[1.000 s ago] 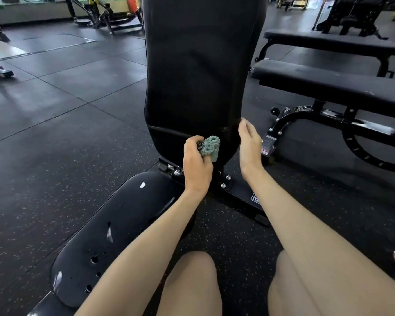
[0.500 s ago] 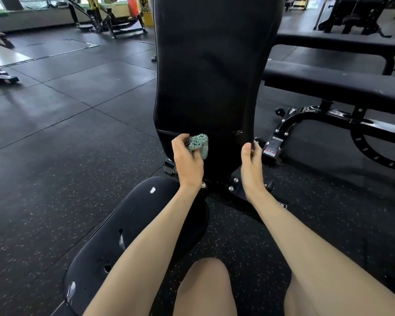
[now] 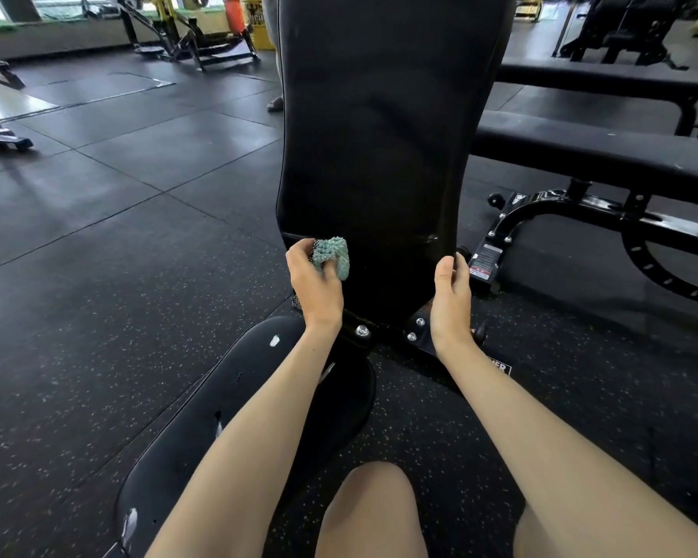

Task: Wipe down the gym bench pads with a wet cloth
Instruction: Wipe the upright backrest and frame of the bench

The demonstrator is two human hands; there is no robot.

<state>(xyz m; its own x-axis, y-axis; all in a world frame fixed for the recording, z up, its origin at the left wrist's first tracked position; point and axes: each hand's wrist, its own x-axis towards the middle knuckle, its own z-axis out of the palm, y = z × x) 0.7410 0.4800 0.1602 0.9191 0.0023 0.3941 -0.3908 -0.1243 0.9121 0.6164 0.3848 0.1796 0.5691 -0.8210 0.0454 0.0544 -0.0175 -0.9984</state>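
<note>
**Wet cloth**: teal, bunched small. It sits in the grip of the left hand, fingers curled round it, pressed to the lower left corner of the back pad just above the bottom seam. A second ago it lay nearer the middle of that lower band, so it has travelled leftward along it.

**Right hand**: a second ago it was flat and straight beside the pad's right edge. Now its grip is closed on that edge, thumb on the front face and fingers wrapped behind. From where I stand this looks like bracing the upright pad against the wiping pressure.

**Back pad**: black, steeply raised. Only the bottom strip looks worked across. Whether the tall upper part is damp cannot be told.

**Seat pad**: below the arms, with pale scuffs or tears. It is apparently yet to be wiped.

**Hinge bracket**: bolted, between the two pads.

**Neighbouring flat benches**: to the right, well apart.

**Rubber floor**: dark, speckled.
</note>
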